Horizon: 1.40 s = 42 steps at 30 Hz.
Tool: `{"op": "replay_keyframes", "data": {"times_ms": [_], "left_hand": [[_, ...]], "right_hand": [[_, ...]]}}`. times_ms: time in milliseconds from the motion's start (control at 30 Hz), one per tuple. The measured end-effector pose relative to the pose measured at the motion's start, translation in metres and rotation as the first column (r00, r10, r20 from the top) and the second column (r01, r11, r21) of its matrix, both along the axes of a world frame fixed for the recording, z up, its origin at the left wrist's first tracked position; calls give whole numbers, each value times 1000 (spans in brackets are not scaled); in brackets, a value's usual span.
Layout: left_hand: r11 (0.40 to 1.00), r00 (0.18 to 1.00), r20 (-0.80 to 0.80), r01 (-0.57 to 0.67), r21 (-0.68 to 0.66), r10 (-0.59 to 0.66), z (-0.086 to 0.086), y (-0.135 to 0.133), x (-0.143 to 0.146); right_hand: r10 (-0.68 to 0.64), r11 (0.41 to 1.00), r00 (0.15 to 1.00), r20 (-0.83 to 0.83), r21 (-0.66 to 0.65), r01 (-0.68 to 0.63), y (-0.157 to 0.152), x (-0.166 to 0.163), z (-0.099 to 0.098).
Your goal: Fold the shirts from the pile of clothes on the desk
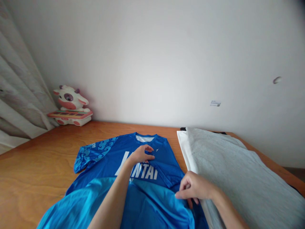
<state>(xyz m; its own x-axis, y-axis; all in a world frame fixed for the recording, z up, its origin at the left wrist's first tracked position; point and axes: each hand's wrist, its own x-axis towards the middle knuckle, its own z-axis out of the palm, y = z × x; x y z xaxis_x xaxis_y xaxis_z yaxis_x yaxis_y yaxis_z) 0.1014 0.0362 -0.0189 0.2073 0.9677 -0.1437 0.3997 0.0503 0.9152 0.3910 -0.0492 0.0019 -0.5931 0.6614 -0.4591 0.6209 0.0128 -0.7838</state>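
A blue short-sleeved sports shirt [107, 167] with white lettering lies front up on the wooden table. Its left sleeve is spread out and carries a wave pattern. The lighter blue lower part is bunched toward me, and the right side is folded and creased. My left hand [143, 154] is over the chest near the collar, thumb and fingers apart, with nothing visible between them. At the shirt's right edge, my right hand [194, 187] has its fingers curled at the blue fabric, closed on it. Part of its grip is hidden.
Grey and white folded cloth [228, 165] lies to the right, close against the shirt, with dark fabric under it. A toy cow with a keyboard [71, 106] stands at the back left beside a curtain [19, 89]. A white wall [152, 63] rises behind the wooden table [30, 165].
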Motion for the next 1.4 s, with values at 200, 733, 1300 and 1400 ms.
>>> {"op": "replay_keyframes", "data": {"times_ms": [200, 733, 1300, 1400], "left_hand": [[999, 999, -16, 35, 23, -34, -3, 3, -6], [996, 999, 24, 39, 79, -41, -13, 8, -11], [993, 991, -83, 109, 42, -105, -3, 4, -11], [989, 980, -181, 108, 104, -88, -2, 5, -10]], "right_hand": [[-62, 989, 996, -70, 133, 71, -2, -8, 3], [-148, 952, 975, -163, 243, 185, 2, -9, -8], [5, 914, 994, -109, 404, 40, 0, -8, -7], [-84, 869, 991, -109, 478, 126, 6, -4, -12]]}}
